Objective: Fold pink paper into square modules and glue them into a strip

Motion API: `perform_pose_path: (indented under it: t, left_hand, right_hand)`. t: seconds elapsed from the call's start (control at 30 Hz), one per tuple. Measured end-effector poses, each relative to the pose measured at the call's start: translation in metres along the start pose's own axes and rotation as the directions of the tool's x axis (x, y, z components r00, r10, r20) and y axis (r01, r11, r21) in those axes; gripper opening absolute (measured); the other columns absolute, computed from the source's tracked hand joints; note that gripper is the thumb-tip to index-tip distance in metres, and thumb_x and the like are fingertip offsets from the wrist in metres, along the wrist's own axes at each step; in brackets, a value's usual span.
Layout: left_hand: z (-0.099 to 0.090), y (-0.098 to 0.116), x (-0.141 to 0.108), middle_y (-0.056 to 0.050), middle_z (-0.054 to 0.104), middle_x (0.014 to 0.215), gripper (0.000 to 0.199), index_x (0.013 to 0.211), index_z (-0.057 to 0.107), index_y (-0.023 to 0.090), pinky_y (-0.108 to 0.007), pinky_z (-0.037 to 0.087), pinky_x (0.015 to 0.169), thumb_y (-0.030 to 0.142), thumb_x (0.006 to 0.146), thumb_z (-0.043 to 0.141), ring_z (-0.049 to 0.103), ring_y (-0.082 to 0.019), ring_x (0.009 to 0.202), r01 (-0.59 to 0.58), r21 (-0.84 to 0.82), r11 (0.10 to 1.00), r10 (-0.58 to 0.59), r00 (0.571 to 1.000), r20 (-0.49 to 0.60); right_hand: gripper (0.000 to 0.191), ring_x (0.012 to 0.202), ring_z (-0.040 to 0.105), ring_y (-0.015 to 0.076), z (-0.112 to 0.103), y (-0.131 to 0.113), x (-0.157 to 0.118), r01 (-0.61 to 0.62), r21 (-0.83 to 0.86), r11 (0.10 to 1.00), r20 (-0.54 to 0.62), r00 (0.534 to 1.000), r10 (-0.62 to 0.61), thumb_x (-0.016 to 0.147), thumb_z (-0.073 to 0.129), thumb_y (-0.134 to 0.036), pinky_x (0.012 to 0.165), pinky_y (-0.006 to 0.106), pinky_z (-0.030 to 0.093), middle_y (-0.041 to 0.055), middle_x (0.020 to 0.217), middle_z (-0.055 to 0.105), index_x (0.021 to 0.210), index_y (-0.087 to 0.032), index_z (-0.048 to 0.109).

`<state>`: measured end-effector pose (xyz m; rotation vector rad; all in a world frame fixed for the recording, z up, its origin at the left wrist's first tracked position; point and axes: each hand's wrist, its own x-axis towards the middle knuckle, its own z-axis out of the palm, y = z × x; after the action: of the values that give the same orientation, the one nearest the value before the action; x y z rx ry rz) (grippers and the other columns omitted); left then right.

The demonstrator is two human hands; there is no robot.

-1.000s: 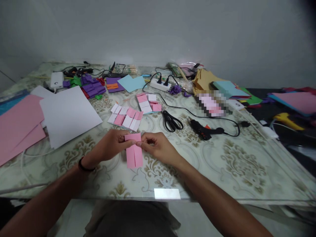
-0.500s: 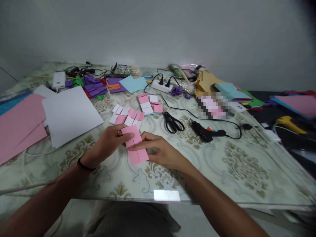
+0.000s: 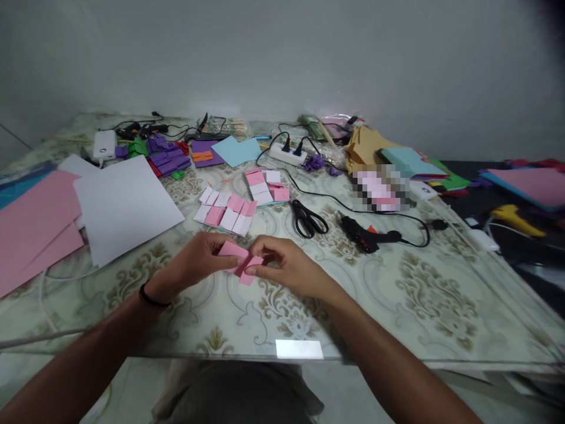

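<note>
Left hand: closed on a folded pink paper strip point(image 3: 232, 249), thumb flat on its upper face, other fingers of this hand point(image 3: 194, 259) mostly hidden behind it
Right hand: pinching the same strip at its right end, thumb on the near side, index finger of the hand point(image 3: 291, 268) curled over the far side
Pink strip: between the two hands, near the front of the table, bent up along a crease, its two parts at an angle; contact with the tabletop cannot be told
Left wrist: dark band point(image 3: 152, 296)
Just beyond the hands: cluster of folded pink and white paper pieces point(image 3: 227, 212); a second, smaller cluster point(image 3: 260, 188) behind it, to the right
Right of the clusters: black scissors point(image 3: 305, 213), then a black hot glue gun point(image 3: 364, 234) with orange trigger, nozzle to the left
Left side: large white sheets point(image 3: 128, 209) beside pink sheets point(image 3: 37, 218)
Back row: purple folded papers point(image 3: 168, 160), light blue paper point(image 3: 237, 151), white power strip point(image 3: 286, 154) with two black plugs in it, tan paper point(image 3: 366, 144)
Underneath: table point(image 3: 371, 312) with floral-patterned top
</note>
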<state>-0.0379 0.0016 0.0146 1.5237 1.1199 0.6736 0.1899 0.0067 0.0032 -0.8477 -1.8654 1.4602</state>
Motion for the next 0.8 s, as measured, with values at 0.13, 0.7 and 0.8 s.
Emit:
perform_pose_path:
  t: [0.13,0.7,0.8]
  left_hand:
    - [0.002,-0.004,0.000,0.000,0.061,0.062,0.023,0.073,0.071,0.014,-0.024,0.036,0.052,0.034,0.085,0.072,0.054,-0.014,0.060,-0.013,0.039,0.999,0.013,1.000,-0.003]
    - [0.004,-0.004,-0.001,0.000,0.068,0.071,0.026,0.087,0.080,0.016,-0.026,0.040,0.061,0.042,0.087,0.075,0.056,-0.015,0.067,-0.016,0.045,0.999,0.024,0.982,-0.185]
    - [0.003,-0.002,0.000,-0.002,0.074,0.077,0.027,0.085,0.081,0.017,-0.028,0.047,0.069,0.043,0.087,0.077,0.063,-0.018,0.074,-0.047,-0.037,0.998,0.038,0.976,-0.213]
  right_hand:
    - [0.040,0.071,0.054,0.0119,0.002,0.005,0.000,-0.085,0.084,0.993,-0.070,0.993,0.091,0.081,0.086,-0.039,0.066,0.026,0.045,-0.0052,0.083,0.057,0.096,-0.023,0.053]
    - [0.031,0.063,0.050,0.0113,0.007,0.000,0.002,-0.121,0.169,0.978,-0.110,0.984,0.141,0.089,0.076,-0.048,0.061,0.026,0.040,-0.0050,0.070,0.056,0.093,-0.020,0.063]
    - [0.036,0.059,0.050,0.0105,0.005,-0.002,0.003,-0.116,0.219,0.969,-0.094,0.986,0.139,0.088,0.078,-0.050,0.060,0.026,0.040,-0.0046,0.065,0.057,0.079,-0.019,0.061]
